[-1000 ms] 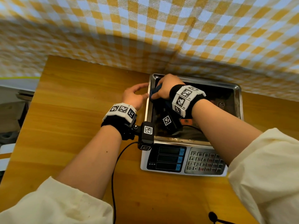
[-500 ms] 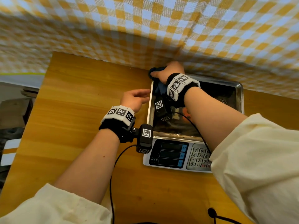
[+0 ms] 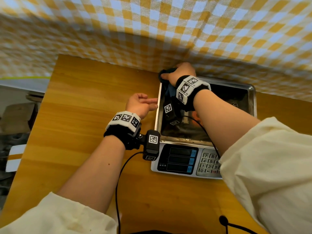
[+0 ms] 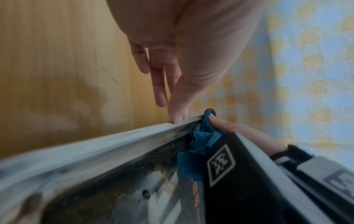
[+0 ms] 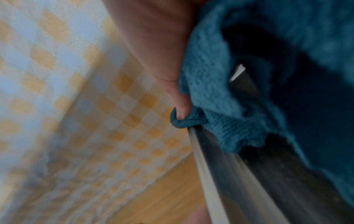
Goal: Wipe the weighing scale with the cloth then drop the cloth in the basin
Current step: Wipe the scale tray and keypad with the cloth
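Note:
The weighing scale (image 3: 179,159) sits on the wooden table, its steel pan (image 3: 236,102) reflecting my arm. My right hand (image 3: 180,71) grips a bunched teal cloth (image 3: 166,73) at the pan's far left corner; the cloth (image 5: 220,94) drapes over the pan's rim (image 5: 210,174) under my fingers. In the left wrist view the cloth (image 4: 203,136) hangs inside that corner. My left hand (image 3: 140,103) lies beside the pan's left edge with straight fingers, one fingertip (image 4: 177,116) touching the rim (image 4: 114,136). No basin is in view.
A yellow and white checked cloth (image 3: 168,31) hangs just behind the scale. The table (image 3: 84,115) stretches left to its edge, with clutter on the floor beyond. The scale's keypad (image 3: 209,163) faces me. Black cables (image 3: 118,183) trail over the near table.
My right hand has carried the cloth from the pan's left side up to its far left corner. My left hand has slid a little nearer along the pan's left edge.

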